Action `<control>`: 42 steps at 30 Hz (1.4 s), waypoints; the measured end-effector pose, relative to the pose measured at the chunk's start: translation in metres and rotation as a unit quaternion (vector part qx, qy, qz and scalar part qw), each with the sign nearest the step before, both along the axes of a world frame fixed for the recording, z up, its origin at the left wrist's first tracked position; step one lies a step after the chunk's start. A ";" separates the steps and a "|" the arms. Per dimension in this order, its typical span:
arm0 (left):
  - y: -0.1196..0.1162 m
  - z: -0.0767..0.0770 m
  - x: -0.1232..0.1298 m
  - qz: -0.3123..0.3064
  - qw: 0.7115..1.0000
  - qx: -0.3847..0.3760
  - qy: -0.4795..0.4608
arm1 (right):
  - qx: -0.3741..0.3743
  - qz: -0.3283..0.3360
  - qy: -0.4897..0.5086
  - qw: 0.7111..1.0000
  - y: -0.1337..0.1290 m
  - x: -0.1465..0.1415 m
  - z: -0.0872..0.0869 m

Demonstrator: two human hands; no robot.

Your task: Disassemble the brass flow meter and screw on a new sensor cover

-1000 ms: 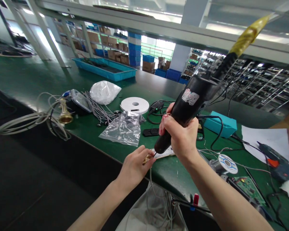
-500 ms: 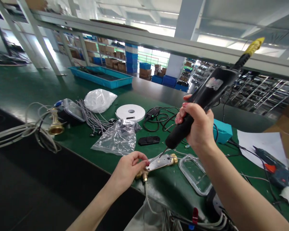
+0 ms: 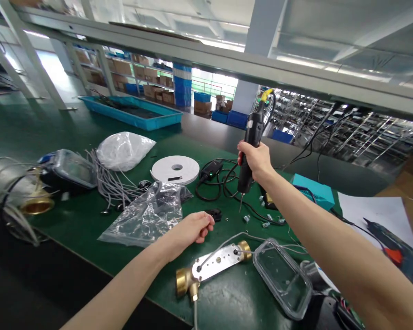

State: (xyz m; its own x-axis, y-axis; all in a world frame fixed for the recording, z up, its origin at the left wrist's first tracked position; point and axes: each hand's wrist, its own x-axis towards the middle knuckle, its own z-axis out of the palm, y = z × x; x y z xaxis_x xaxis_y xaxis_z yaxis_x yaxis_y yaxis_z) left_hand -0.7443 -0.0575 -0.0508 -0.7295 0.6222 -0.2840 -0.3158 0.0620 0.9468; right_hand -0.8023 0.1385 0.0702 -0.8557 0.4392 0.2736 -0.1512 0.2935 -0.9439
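Observation:
My right hand (image 3: 256, 158) is wrapped round a black electric screwdriver (image 3: 252, 133), held upright with its thin bit pointing down above the bench. My left hand (image 3: 196, 228) is closed with curled fingers, beside a flat black plastic part (image 3: 214, 214) that it partly hides. Whatever the left fingers may hold is hidden. In front of both hands lies a brass pipe body (image 3: 183, 282) with threaded ends. A silver plate (image 3: 218, 261) is on top of it, and thin grey wires run from the plate. A clear plastic cover (image 3: 282, 277) lies to its right.
A clear plastic bag (image 3: 151, 213), a white tape roll (image 3: 175, 169) and a black adapter (image 3: 211, 169) lie behind. Small connectors (image 3: 247, 218) are scattered near the bit. Grey cables (image 3: 117, 183) and a blue tray (image 3: 134, 114) are left; a teal box (image 3: 313, 190) is right.
My right hand has lifted the screwdriver away from the silver plate, and it is now farther back. My left hand has left the plate for the flat black part. The view has shifted.

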 end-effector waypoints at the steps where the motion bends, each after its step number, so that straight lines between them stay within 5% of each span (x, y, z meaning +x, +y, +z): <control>1: 0.001 -0.002 0.001 -0.007 0.999 -0.030 0.043 | 0.023 -0.010 -0.035 0.999 0.004 -0.012 -0.007; 6: 0.002 -0.015 0.002 -0.036 0.967 -0.141 0.211 | 0.082 -0.029 -0.174 0.981 0.020 -0.067 -0.048; 10: 0.002 -0.029 -0.001 -0.107 0.909 -0.221 0.338 | 0.134 -0.047 -0.255 0.956 0.028 -0.094 -0.078; 16: 0.000 -0.027 -0.004 -0.154 0.881 -0.236 0.379 | 0.215 -0.084 -0.325 0.917 0.036 -0.106 -0.104; 21: -0.001 -0.022 -0.003 -0.137 0.882 -0.206 0.402 | 0.281 -0.085 -0.337 0.894 0.038 -0.094 -0.107; 27: -0.010 -0.019 0.004 -0.124 0.889 -0.185 0.400 | 0.368 -0.073 -0.293 0.880 0.019 -0.059 -0.078; 31: -0.019 -0.014 0.010 -0.082 0.891 -0.152 0.420 | 0.423 0.018 -0.241 0.873 -0.002 -0.020 -0.051; 35: -0.033 0.001 0.027 0.003 0.895 -0.166 0.415 | 0.441 0.210 -0.202 0.849 -0.029 0.045 -0.033; 38: -0.046 0.013 0.049 0.012 0.916 -0.182 0.357 | 0.426 0.410 -0.190 0.784 -0.044 0.095 -0.029; 42: -0.055 0.013 0.075 -0.015 0.917 -0.221 0.332 | 0.546 0.446 -0.216 0.676 -0.053 0.133 -0.034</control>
